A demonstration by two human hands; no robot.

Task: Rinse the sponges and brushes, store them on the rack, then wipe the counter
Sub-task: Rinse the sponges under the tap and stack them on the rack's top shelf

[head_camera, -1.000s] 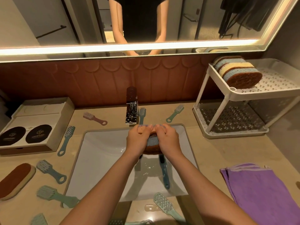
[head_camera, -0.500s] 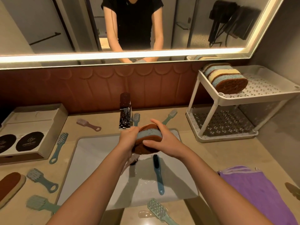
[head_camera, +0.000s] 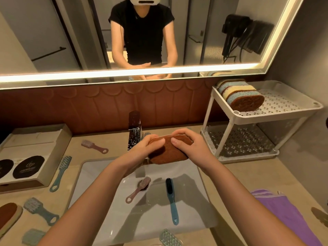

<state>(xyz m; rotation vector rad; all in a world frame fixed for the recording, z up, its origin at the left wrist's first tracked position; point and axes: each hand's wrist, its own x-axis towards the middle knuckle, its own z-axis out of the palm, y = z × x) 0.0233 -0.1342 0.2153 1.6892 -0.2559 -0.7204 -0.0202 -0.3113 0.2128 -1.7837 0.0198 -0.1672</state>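
Both hands hold a brown oval sponge [head_camera: 168, 153] above the back of the white sink [head_camera: 99, 176], its scrub side toward me. My left hand [head_camera: 142, 150] grips its left end and my right hand [head_camera: 191, 144] grips its right end, thumb on the face. A pink brush [head_camera: 138, 189] and a black-bristled blue brush [head_camera: 171, 197] lie in the basin. Several sponges [head_camera: 241, 96] stand on the top shelf of the white rack [head_camera: 287, 110].
The tap [head_camera: 134, 130] stands just behind my left hand. Brushes [head_camera: 61, 173] and a brown sponge [head_camera: 8, 217] lie on the counter to the left, beside an open box [head_camera: 35, 139]. A purple cloth [head_camera: 284, 213] lies at the right. Another brush [head_camera: 169, 238] sits at the sink's front edge.
My hands have lifted the sponge out of the basin and turned it so its brown side faces me. It has shifted up and slightly right, toward the rack.
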